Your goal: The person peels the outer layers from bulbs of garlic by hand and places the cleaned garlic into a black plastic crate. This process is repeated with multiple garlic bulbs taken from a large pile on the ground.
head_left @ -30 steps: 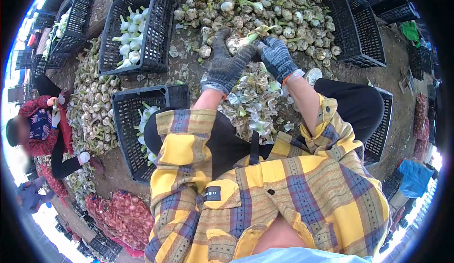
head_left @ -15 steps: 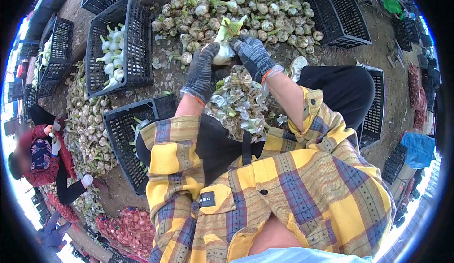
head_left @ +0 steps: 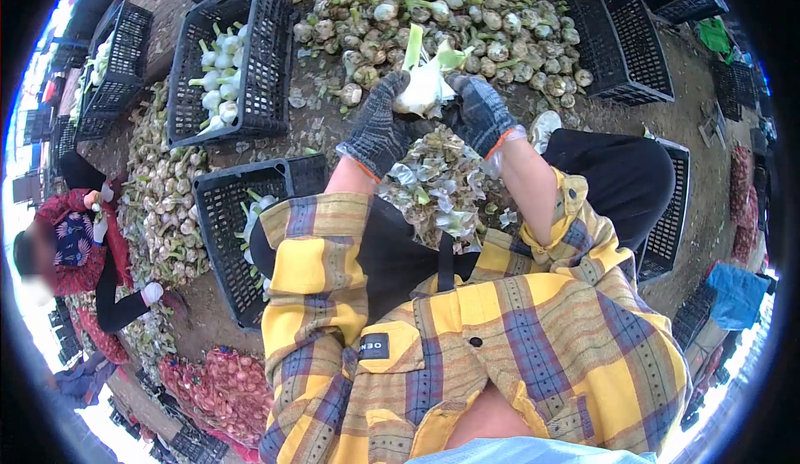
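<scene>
While a whitish garlic bulb (head_left: 423, 89) is pinned between both gloved hands, the peelings (head_left: 442, 182) are seen lying nearer the body, between the legs.
The grip of the left hand (head_left: 375, 129) is closed round the bulb's left side, and the right side is grasped by the right hand (head_left: 483, 115), with the green stem pieces left pointing up and outward; beyond them, soil-marked bulbs (head_left: 467, 26) are heaped on the ground (head_left: 321, 114), while trimmed ones are held in a black crate (head_left: 271, 64) to the left, and another crate (head_left: 218, 214) is placed beside the left knee.
</scene>
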{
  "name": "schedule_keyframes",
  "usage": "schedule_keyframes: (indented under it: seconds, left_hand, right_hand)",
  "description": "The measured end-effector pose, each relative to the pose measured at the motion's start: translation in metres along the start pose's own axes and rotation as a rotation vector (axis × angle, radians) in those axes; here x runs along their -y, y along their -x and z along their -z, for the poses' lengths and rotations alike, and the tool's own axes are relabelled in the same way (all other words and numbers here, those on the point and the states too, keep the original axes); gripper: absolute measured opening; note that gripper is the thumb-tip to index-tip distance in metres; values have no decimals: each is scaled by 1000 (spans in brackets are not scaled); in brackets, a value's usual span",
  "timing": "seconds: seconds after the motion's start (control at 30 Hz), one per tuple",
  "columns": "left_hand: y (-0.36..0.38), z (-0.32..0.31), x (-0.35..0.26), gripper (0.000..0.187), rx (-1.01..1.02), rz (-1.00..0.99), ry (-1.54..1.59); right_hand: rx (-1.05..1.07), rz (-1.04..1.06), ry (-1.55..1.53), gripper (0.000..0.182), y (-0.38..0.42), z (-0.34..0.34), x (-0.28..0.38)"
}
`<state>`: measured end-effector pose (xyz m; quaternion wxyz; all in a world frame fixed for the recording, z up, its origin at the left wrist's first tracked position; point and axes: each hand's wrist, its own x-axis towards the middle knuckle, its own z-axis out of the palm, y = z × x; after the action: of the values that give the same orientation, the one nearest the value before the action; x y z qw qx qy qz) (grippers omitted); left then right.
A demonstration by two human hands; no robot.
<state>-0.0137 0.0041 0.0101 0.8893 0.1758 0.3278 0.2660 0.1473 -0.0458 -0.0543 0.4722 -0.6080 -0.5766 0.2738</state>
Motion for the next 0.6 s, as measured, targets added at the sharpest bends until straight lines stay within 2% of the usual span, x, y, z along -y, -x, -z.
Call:
schedule_keyframes:
  seconds: [0.07,0.1,0.13,0.17,0.2,0.27,0.3,0.33,0.37,0.43,0.47,0.53,0.57,0.6]
  left_hand:
    - [-1,-5,2,51,2,-39,60]
    - [-4,4,1,48,15,-25,-78]
    - [-5,4,0,48,16,-28,-82]
    - [-6,1,0,45,-19,-86,-135]
    - [-6,-1,2,42,-56,-144,-186]
    - [-10,0,7,37,-75,-197,-228]
    - [-7,-1,9,37,-117,-209,-376]
    - [-6,-3,9,36,-159,-222,-524]
    - [-6,-5,9,36,-160,-221,-527]
    - [-8,-10,8,35,-379,-156,-515]
    - [-9,-10,7,35,-491,-124,-504]
    - [-22,3,8,34,-453,-183,-388]
    - [-19,-3,2,34,-471,-157,-246]
    - [-16,-10,-5,34,-487,-132,-104]
  right_hand:
    - [68,-64,-34,24,-4,8,8]
    - [41,-174,-11,25,-7,10,5]
    - [10,-278,12,26,-12,12,4]
    - [-43,-418,14,24,-13,19,52]
    - [-43,-417,14,24,-13,16,51]
    - [-204,-340,5,24,-13,10,50]
    - [-187,-347,131,27,-12,11,53]
    - [-187,-345,129,27,-10,8,54]
    - [-228,-232,246,28,-8,4,55]
    - [-269,-2,466,27,0,-2,61]
    - [-264,-2,465,27,-1,-1,65]
    - [-153,-396,-197,23,-5,-1,74]
    - [-211,-541,-601,20,-17,-3,59]
    - [-261,-553,-901,24,-15,4,47]
